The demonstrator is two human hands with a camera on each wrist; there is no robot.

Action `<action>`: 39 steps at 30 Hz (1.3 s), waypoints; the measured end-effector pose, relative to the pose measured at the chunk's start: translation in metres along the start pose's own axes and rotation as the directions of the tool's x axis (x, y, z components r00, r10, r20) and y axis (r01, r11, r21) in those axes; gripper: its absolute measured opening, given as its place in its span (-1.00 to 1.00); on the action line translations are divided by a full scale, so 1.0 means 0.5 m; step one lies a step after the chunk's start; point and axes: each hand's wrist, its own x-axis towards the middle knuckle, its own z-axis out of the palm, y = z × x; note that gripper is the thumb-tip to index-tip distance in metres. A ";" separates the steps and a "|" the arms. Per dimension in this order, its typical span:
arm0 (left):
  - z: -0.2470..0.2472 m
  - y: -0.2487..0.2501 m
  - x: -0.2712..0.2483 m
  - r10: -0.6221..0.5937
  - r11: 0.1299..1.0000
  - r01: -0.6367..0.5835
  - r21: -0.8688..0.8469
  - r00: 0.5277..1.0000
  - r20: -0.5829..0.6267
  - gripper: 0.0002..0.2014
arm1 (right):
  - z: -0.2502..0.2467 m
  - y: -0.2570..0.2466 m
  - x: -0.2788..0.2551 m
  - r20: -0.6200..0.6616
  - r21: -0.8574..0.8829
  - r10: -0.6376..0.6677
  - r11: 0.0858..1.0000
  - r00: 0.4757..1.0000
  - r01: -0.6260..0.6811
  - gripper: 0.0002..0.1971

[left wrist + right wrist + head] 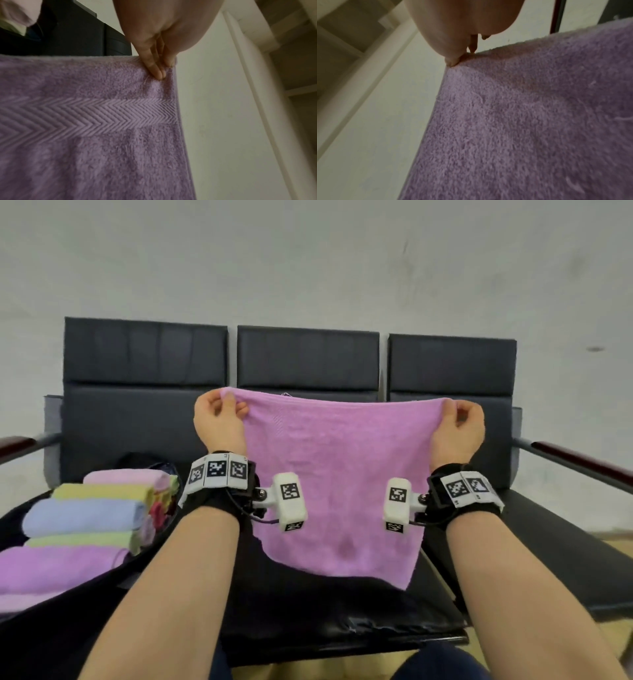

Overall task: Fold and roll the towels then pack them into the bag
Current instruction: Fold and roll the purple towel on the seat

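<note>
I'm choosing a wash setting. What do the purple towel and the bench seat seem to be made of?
Purple towel: probably cotton terry; fuzzy looped pile, woven herringbone band. Bench seat: looks like black leather or vinyl; smooth sheen, a torn front edge.

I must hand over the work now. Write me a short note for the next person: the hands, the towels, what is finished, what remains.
Left hand pinches one top corner of the purple towel; right hand pinches the other. The towel hangs spread, unfolded, above the black seat.
Done: several rolled towels already lie in the open black bag on the left.
Left: fold this towel, roll it, pack it in the bag.
</note>
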 end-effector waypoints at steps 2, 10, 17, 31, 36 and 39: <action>0.001 0.024 0.011 0.016 1.000 -0.016 0.013 0.999 0.030 -0.92 | -0.005 -0.021 0.013 0.018 -0.022 0.007 1.000 1.000 -0.007 -0.82; -0.018 0.041 -0.002 -0.031 0.855 0.037 0.517 0.999 -0.021 -0.75 | -0.028 -0.031 0.013 0.096 -0.087 0.106 0.991 0.990 -0.097 -0.75; -0.013 0.004 0.011 -0.090 0.861 0.064 0.504 0.996 0.027 -0.72 | -0.028 -0.007 0.012 0.149 -0.250 0.210 0.953 0.966 -0.169 -0.75; -0.016 -0.181 -0.071 -0.280 0.803 0.165 0.572 0.953 0.118 -0.80 | 0.077 0.150 -0.092 0.396 -0.288 0.400 0.909 0.827 -0.302 -0.91; -0.055 -0.281 -0.136 -0.415 0.781 0.212 0.588 0.879 0.234 -0.92 | 0.090 0.216 -0.195 0.553 -0.309 0.512 0.859 0.658 -0.408 -0.81; -0.065 -0.302 -0.166 -0.454 0.767 0.231 0.599 0.854 0.252 -0.94 | 0.089 0.228 -0.239 0.610 -0.324 0.570 0.813 0.550 -0.484 -0.86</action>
